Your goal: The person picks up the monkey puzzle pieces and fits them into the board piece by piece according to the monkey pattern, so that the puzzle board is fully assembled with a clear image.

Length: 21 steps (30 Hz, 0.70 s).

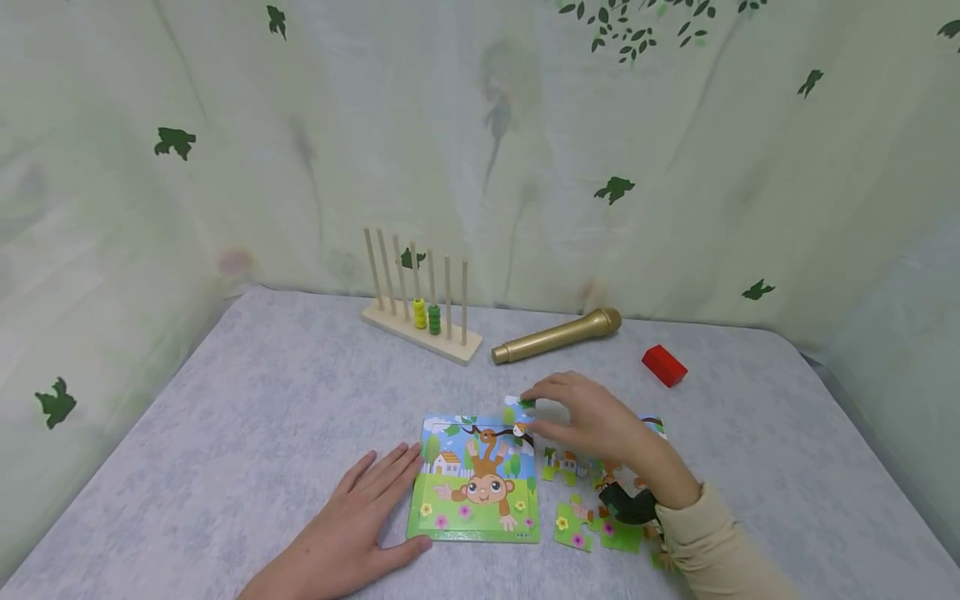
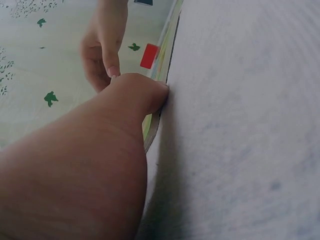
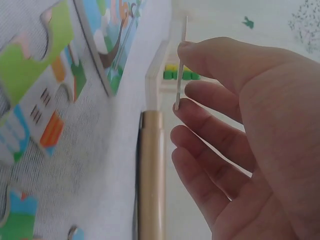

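A square puzzle board (image 1: pixel 474 536) with a monkey picture lies in the middle of the table. My left hand (image 1: pixel 363 525) rests at its left side, fingers extended and touching the edge, the thumb by the lower left corner. Over the board's upper right corner, my right hand (image 1: pixel 588 417) pinches a puzzle piece (image 1: pixel 512 412) between thumb and fingers. Seen edge-on in the right wrist view, that piece (image 3: pixel 182 70) is thin and held off the table. Loose puzzle pieces (image 1: pixel 573 527) lie right of the board, partly hidden under the right forearm.
Behind the board stands a wooden peg rack (image 1: pixel 423 335) with yellow and green beads on two pegs. A gold toy microphone (image 1: pixel 555 337) lies to its right. Farther right is a red block (image 1: pixel 664 366). A pale curtain (image 1: pixel 480 150) with dark leaf shapes hangs behind the table.
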Motion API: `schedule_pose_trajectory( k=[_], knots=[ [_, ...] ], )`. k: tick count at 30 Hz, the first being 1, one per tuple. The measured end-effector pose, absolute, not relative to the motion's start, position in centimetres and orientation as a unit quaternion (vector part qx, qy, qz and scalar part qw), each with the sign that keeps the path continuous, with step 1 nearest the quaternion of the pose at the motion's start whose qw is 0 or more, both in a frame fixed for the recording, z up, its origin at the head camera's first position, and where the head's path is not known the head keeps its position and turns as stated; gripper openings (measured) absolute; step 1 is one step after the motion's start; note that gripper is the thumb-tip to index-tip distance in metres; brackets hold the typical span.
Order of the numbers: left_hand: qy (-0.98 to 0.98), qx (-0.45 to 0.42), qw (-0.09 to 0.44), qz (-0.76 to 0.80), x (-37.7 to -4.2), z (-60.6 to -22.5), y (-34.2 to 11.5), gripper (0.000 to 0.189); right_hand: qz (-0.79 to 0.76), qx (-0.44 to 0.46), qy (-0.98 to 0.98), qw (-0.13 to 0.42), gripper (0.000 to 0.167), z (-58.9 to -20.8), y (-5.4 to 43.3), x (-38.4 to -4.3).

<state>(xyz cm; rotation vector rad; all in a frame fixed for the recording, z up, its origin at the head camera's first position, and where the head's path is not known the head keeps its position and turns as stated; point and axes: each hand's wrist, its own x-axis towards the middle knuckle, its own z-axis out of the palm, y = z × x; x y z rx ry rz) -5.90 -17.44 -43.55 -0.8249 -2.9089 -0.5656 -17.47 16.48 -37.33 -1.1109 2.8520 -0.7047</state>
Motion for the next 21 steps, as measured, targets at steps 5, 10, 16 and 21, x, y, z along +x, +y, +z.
schedule_pose_trajectory(
  k=[5,10,16,21],
  knots=[
    [-0.946,-0.268,0.033,-0.181,-5.9,-43.6,-17.4,0.092,-0.225,-0.362,0.905,0.008,0.034,-37.3,15.6,-17.4],
    [-0.946,-0.267,0.030,-0.180,-5.9,-43.6,-17.4,0.093,-0.227,-0.366,0.902,0.016,0.035,-37.2,14.7,-17.3],
    [-0.946,-0.269,0.037,-0.178,-5.9,-43.5,-17.4,0.092,-0.220,-0.371,0.902,0.017,0.036,-37.3,13.5,-17.2],
    [-0.946,-0.269,0.037,-0.177,-5.9,-43.5,-17.4,0.092,-0.224,-0.375,0.899,0.016,0.033,-37.5,12.6,-17.1]
  ],
)
